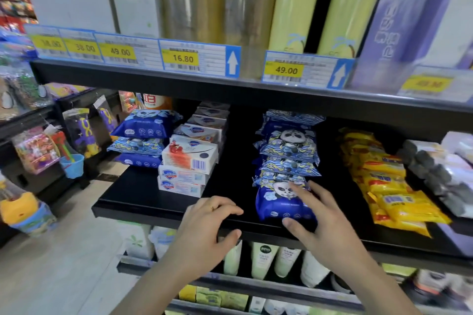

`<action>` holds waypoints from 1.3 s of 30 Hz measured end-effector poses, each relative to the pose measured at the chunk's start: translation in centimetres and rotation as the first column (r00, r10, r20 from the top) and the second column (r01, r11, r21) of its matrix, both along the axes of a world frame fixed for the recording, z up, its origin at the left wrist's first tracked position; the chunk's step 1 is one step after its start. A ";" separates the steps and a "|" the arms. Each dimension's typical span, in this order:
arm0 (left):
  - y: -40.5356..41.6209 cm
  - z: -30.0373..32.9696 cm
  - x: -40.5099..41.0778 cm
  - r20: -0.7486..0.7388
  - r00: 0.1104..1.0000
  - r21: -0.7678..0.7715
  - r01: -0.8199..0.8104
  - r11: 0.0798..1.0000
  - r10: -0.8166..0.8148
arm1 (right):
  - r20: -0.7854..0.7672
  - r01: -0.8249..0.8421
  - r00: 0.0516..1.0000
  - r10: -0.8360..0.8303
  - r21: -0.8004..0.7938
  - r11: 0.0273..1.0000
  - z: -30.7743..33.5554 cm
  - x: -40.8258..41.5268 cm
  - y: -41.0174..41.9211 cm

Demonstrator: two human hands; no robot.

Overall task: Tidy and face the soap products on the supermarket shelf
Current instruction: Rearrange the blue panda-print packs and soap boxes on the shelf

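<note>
**Hands at the front blue soap pack on the black shelf**

We take the black shelf (153,197) as our landmark. Near the middle of its front edge lies a blue soap pack (284,203) printed with a panda, the nearest in a row of blue packs (289,151) running toward the back of the shelf. Our right hand (325,225) has its fingers spread and lightly bent over this front pack, thumb against its near edge and fingertips on its top; we cannot tell whether it truly grips. Our left hand (207,227) rests on the shelf's front lip just left of the pack, fingers curled over the edge, holding nothing else.

Further left on the shelf stand stacked white soap boxes (188,161), and beside them, at the shelf's left end, more blue packs (143,135) are piled. To the right of the row lie yellow packs (389,186). Above the shelf hang price tags (183,58).
</note>
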State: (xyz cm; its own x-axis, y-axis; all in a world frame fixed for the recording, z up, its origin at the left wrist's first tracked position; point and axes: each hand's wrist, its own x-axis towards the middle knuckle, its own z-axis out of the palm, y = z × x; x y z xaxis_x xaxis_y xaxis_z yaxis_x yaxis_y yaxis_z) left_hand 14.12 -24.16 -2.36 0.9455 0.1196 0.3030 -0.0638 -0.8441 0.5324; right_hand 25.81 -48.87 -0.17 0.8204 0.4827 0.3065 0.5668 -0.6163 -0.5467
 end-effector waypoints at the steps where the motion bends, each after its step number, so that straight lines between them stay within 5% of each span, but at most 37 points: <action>1: -0.2 -0.1 0.1 -0.003 1.000 0.029 -0.021 0.999 0.021 | 0.017 0.000 1.000 0.001 -0.012 1.000 -0.2 0.1 0.1; 9: -0.9 2.0 0.2 -0.046 0.995 -0.311 -0.100 0.945 0.090 | 0.147 0.036 0.987 -0.069 0.220 0.975 -1.3 -0.9 0.7; 12: -2.2 3.8 0.4 -0.078 0.987 -0.572 -0.159 0.805 0.139 | 0.240 -0.017 0.969 -0.059 0.304 0.953 -1.5 -2.1 0.6; 15: -3.7 5.5 0.6 -0.178 0.984 -0.802 -0.157 0.576 0.020 | 0.325 -0.121 0.946 -0.010 0.381 0.917 -1.0 -3.3 0.8; 20: -5.0 6.3 0.5 -0.143 0.985 -0.943 -0.106 0.315 -0.099 | 0.369 -0.248 0.924 0.103 0.371 0.895 -0.5 -4.4 0.9; 24: -4.8 6.2 0.2 -0.093 0.996 -0.908 -0.085 0.411 0.000 | 0.275 -0.242 0.950 0.147 0.351 0.904 0.6 -5.1 0.3; 31: -3.5 6.5 -0.4 0.011 0.999 -0.898 -0.007 0.439 0.038 | -0.208 0.082 0.978 0.024 0.490 0.868 4.1 -5.7 -0.9; 35: -3.2 6.2 -0.6 0.069 0.997 -0.879 0.069 0.472 -0.018 | -0.628 0.204 0.720 0.296 0.600 0.774 6.2 -5.7 -0.3; 39: -3.2 6.0 -0.8 0.166 0.979 -0.824 0.205 0.527 -0.122 | -0.744 0.173 0.485 0.459 0.596 0.784 7.4 -5.4 0.5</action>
